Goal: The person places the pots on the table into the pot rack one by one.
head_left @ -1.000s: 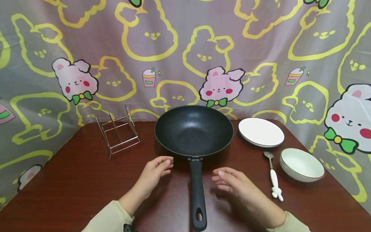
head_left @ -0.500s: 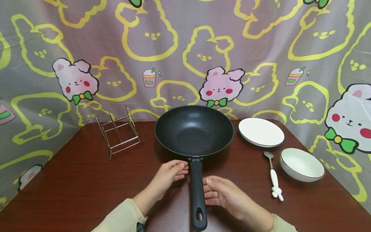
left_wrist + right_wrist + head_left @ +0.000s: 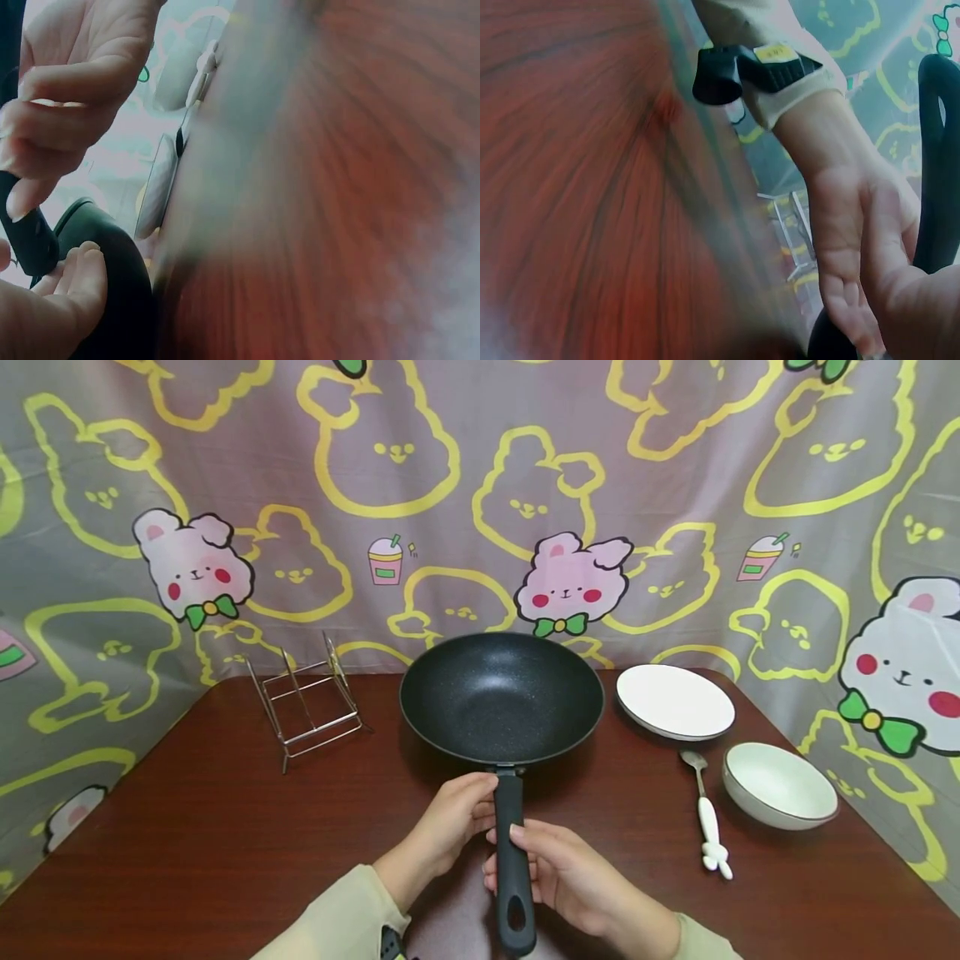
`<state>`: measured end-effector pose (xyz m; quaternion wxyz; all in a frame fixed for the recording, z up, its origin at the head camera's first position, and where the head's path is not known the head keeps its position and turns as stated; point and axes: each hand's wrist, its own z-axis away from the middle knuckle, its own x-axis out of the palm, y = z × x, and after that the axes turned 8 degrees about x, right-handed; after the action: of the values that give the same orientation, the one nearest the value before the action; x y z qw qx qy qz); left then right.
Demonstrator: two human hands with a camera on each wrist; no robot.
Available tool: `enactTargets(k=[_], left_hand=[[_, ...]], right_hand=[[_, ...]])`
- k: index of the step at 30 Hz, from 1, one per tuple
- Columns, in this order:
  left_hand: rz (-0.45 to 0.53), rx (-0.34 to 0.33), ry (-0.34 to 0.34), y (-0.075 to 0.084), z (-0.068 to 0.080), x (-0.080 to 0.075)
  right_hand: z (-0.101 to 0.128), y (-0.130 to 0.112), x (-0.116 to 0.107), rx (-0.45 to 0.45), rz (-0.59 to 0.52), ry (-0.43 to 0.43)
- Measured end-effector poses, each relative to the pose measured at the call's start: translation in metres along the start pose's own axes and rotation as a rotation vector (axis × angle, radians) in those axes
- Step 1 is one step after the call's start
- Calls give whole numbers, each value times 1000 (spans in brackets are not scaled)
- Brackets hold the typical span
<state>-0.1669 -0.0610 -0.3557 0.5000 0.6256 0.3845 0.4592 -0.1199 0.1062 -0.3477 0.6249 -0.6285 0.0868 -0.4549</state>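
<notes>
A deep black frying pan (image 3: 502, 702) sits at the middle of the table, its long handle (image 3: 514, 868) pointing towards me. Near the pan's bowl, my left hand (image 3: 446, 822) holds the handle from the left, thumb at its edge and fingers reaching beneath. Lower down, my right hand (image 3: 570, 877) grips it from the right. The right thumb lies on top, and fingertips show on the handle's far side. In the left wrist view, the right hand (image 3: 75, 82) curls round the handle above the left hand's fingers (image 3: 86, 281).
A wire rack (image 3: 311, 710) stands at the back left. On the right are a white plate (image 3: 675, 702), a spoon (image 3: 708, 827) with a white handle and a pale bowl (image 3: 780, 785). Patterned curtain (image 3: 450, 485) surrounds the back and sides of the brown table (image 3: 225, 827).
Both hands have come inward from either side of the handle and now hold it. The pan and the other dishes have stayed where they were.
</notes>
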Motion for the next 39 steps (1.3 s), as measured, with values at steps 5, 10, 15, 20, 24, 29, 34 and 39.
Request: enactTargets(k=[5,10,15,20,24,29,34,39], left_hand=[[57,-22,-9,0,-5,4],[89,-42,-14,0,-8,5],[134,-54,1,3,-9,7],[152,-70,11,6,-11,10],[162,-78,21,9,-11,10],[191,-72,34,8,-11,12],[188,-40,56,7,-11,15],[193,-14,78,5,-10,17]], right_hand=[[-4,1,4,-22,-59,-45],[-5,2,8,-20,-114,-43],[-5,1,9,-18,-137,-31],[-4,1,10,-27,-131,-25],[-4,1,11,-31,-121,-20],[-4,1,11,-57,-136,-55],[-5,0,12,-80,-177,-80],[-5,1,12,-105,-175,-97]])
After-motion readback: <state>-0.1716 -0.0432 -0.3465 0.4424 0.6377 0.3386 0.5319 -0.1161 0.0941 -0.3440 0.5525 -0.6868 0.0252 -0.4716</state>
